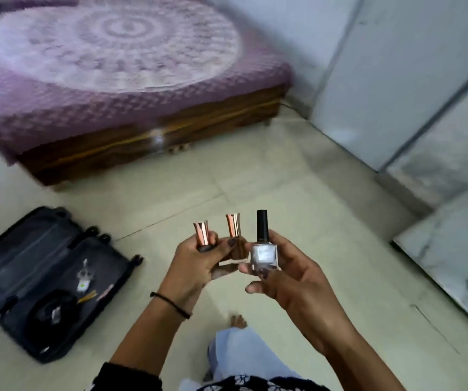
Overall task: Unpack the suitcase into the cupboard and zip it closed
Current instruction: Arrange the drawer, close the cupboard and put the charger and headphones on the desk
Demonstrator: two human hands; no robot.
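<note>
- Purple patterned bedspread (114, 66) is filling the upper left of the frame, draping over a dark wooden bed base (148, 142); I am seeing it blurred.
- Beige floor tiles (269, 179) are running across the middle of the frame, from the bed down to the bottom edge.
- Pale tall panels (390, 80) are standing along the right side; I cannot tell whether they are cupboard doors.
- I am watching the dark suitcase (15, 277) lying open and flat on the floor at the lower left, well apart from the panels, with a keyring (83, 277) and a black coiled item (52, 311) resting inside it.
- My view is showing the right hand (292, 280) at lower centre, pinching a clear square bottle (264, 253) with a black cap, upright, between thumb and fingertips, the remaining fingers loosely spread.
- Just beside it the left hand (196, 266) is curling round two small bottles, a left copper-capped bottle (202, 231) and a right copper-capped bottle (233, 225), both caps pointing up, the thumb pressing on the right one.
- One black thread (170, 303) is circling the left wrist.
</note>
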